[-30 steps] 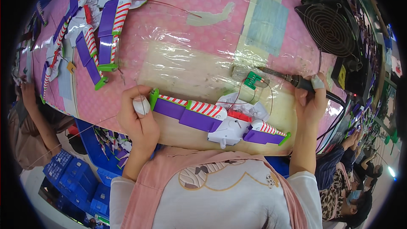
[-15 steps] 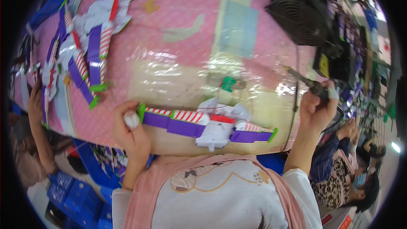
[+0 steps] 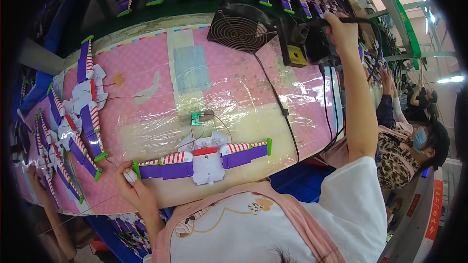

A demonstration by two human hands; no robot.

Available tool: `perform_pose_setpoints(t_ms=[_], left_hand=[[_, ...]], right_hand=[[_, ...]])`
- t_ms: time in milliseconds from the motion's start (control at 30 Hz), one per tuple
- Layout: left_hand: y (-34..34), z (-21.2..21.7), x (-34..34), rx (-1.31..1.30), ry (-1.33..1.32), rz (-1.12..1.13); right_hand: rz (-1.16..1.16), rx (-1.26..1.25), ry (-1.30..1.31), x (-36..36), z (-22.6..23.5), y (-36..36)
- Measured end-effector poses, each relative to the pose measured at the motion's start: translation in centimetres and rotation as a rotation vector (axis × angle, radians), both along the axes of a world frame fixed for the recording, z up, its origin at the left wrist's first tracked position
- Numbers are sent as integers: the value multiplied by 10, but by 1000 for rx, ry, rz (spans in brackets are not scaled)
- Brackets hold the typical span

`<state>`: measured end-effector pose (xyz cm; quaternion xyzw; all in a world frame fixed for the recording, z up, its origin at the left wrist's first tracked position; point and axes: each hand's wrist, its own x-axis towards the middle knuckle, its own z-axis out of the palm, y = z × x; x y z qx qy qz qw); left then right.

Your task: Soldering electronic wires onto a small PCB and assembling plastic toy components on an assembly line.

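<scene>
A toy wing assembly [image 3: 208, 168] lies before me, with a white middle, a red strip and purple wings with red-and-white stripes and green tips. Thin wires run from it to a small green circuit board [image 3: 197, 119] just beyond. My left hand [image 3: 136, 194], white wrapping on its thumb, is closed beside the left wing tip; a thin wire appears to run through its fingers. Far right, my right hand [image 3: 342, 35] is closed around the black handle of a soldering iron [image 3: 358, 20] at its stand [image 3: 288, 39]. The iron's tip is hidden.
A black fan [image 3: 241, 30] stands beside the iron stand and its yellow sponge [image 3: 296, 55]; cables [image 3: 280, 102] cross the table. More wing assemblies [image 3: 87, 95] lie at left and along a green belt [image 3: 168, 1] behind. A co-worker [image 3: 407, 153] sits at right.
My right hand has carried the soldering iron away from beside the wing assembly, up to the stand. My left hand stays near the left wing tip. The whole view has shifted toward the right.
</scene>
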<state>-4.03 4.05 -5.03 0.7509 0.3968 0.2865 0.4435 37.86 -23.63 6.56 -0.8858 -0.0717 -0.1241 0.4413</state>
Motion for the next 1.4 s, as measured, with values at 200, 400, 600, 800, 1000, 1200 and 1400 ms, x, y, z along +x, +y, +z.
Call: perform_pose_setpoints(t_ms=[200,400,600,800,1000,1200,1400], left_hand=[[2,-1,-2,22,-34,-24],[1,2,0,46,-66,-44],[0,6,0,18,-64,-29],[-1,3,4,48,-112,-28],[1,4,2,57,-95,-46],[-1,9,2,72,-66,-45],[-3,12,3,96,-52,-53]], right_hand=[[-17,-55,24,-1,9,6],[-13,30,97,0,7,5],[-11,36,91,-5,11,1],[0,131,82,-8,9,-12],[223,-74,-6,-43,-6,-9],[366,-221,-65,-53,-10,-12],[283,-79,17,-73,-22,-20]])
